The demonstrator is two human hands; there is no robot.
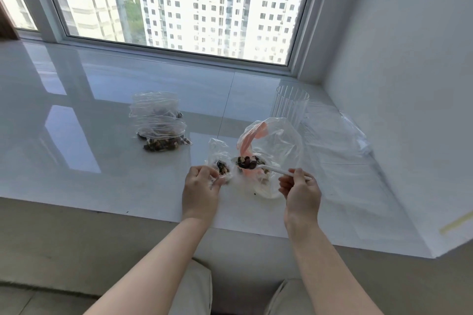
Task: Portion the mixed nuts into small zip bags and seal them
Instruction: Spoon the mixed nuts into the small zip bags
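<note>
Your curled left hand (202, 181) hid the small clear zip bag's (220, 161) lower edge; its seal was too crumpled to judge.

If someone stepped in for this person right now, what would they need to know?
Left hand holds a small zip bag open at its mouth; a few nuts are already inside.
Right hand pinches a white plastic spoon loaded with nuts, poised between the big supply bag and the small bag.
Done: a pile of filled bags lies further back on the left of the sill.
Left: tip this spoonful in, top up, seal, then repeat. Spare empty bags lie to the right, beside a clear cup.
</note>
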